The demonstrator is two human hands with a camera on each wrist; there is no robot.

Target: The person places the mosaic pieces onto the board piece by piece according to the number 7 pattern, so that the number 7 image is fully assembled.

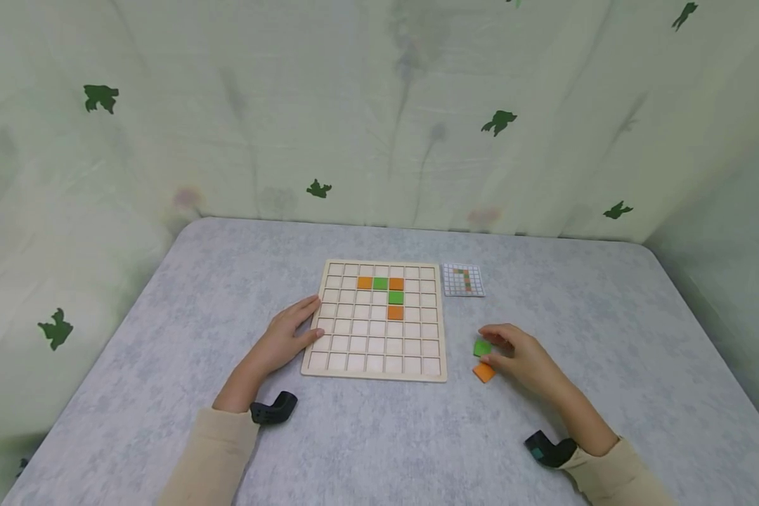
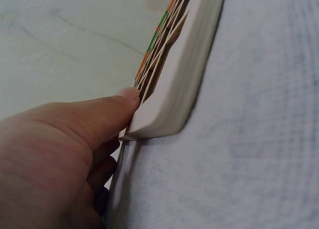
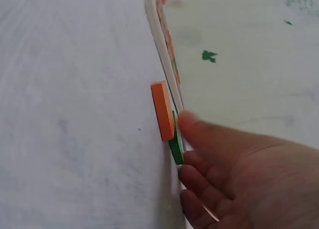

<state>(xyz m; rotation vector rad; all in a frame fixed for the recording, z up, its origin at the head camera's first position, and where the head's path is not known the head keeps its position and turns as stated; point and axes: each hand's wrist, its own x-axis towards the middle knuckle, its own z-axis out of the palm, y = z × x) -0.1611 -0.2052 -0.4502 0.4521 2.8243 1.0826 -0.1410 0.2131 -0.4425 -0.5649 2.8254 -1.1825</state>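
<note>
Left hand [image 1: 284, 337] rests flat, fingers relaxed, against board [image 1: 379, 320] edge, steadying it. Right hand [image 1: 521, 355] pinches green tile [image 1: 481, 347] on table [image 1: 164, 365], just beside orange tile [image 1: 483, 372]. Rec.: lift straight, keep board braced, seat tile square in cell.

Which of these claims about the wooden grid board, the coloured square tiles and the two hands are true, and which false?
1. The pale wooden grid board holds five coloured tiles. True.
2. The left hand lifts the board off the grey table. False: the board lies flat; the hand rests against its left edge.
3. The right hand touches a loose green square tile. True.
4. The loose orange square tile sits in a board cell. False: it lies on the table, right of the board.
5. A small printed pattern card lies beside the board's far right corner. True.
</note>
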